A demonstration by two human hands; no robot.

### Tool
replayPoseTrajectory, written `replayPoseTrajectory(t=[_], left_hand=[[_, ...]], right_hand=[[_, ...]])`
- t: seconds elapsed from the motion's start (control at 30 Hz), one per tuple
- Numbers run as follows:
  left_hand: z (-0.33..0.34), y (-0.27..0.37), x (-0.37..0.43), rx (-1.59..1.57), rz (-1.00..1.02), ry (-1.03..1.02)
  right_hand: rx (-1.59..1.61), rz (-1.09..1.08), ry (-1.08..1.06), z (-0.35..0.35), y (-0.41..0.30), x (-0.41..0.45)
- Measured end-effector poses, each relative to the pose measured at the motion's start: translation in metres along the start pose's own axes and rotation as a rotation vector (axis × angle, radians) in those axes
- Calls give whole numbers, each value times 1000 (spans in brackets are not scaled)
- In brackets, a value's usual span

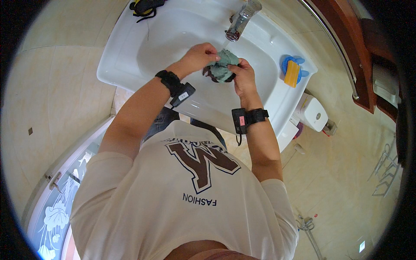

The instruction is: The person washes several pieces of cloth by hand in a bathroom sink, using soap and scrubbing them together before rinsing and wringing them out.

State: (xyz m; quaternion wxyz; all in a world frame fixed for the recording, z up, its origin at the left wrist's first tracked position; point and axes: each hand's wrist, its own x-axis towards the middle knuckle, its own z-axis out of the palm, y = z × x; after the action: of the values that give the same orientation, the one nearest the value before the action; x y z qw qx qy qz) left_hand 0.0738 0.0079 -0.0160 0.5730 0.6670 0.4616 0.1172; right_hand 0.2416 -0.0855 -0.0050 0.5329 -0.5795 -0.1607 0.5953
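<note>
A wet green cloth with dark brown parts (pixel 224 66) is held up over the white washbasin (pixel 146 78), under the tap. My left hand (pixel 200 56) pinches its upper left edge between thumb and fingers. On the other side, my right hand (pixel 244 75) grips the cloth with the thumb on top. A thin stream of water (pixel 225 44) falls from the chrome tap (pixel 242 21) onto or just behind the cloth. Black straps with small boxes are worn on both wrists.
Yellow soap (pixel 292 74) lies on a blue soap dish (pixel 285 63) at the basin's right rim. A black and yellow object with a cord (pixel 146 7) sits at the far left corner. Right of the basin stands a white toilet (pixel 312 112); a metal rail (pixel 338 42) edges a wooden shelf.
</note>
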Motion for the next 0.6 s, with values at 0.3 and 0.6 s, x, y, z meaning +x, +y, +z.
replayPoseTrajectory(t=[0.3,0.6], left_hand=[[-15,-5,3,-40,79,221],[-15,-13,8,346,453,519]], right_hand=[[-94,11,41,3,-17,2],[51,30,206,7,-15,10]])
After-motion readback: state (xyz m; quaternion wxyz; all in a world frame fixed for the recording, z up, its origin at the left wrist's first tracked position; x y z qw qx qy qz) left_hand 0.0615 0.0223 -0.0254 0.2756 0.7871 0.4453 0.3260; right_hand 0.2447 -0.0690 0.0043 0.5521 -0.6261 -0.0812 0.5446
